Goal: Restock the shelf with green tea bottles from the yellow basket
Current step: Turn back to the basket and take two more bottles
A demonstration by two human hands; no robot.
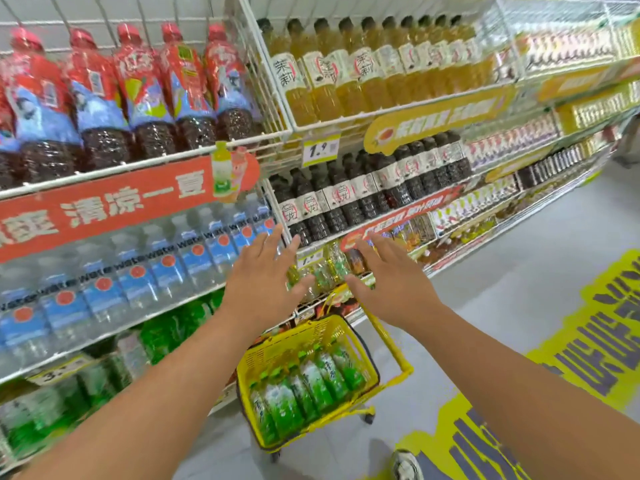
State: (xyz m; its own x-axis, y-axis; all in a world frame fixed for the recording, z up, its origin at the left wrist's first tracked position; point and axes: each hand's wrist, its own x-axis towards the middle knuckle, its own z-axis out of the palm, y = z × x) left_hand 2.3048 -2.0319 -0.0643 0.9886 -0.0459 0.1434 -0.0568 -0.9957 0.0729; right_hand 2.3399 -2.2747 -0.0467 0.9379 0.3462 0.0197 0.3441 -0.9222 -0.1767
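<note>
From the head camera, both bare arms reach forward over a yellow basket (313, 344) of perforated plastic that stands on the smooth grey floor (502, 299) on small castors, its long yellow handle (388, 341) rising at the right. Inside it lie green tea bottles (304, 386), clear ribbed plastic with green and white wrap labels and green caps, packed side by side in a slanted row.

The left hand (258, 282) is spread wide, palm down, fingers splayed, holding nothing. The right hand (389, 278) is likewise wide and empty, its fingers pointing at the shelf (145, 164).

The shelf is white wire with thin rod fronts. Its tiers hold red-capped bottles (138, 84) of dark drink, water bottles (138, 271) with blue labels, amber tea bottles (346, 67) with paper-white labels, and dark tea bottles (363, 192). More green bottles (173, 327) sit on the low tiers at left. A glossy red banner (114, 206) runs along one rail. Yellow and purple lettering (588, 341) covers the floor at right.
</note>
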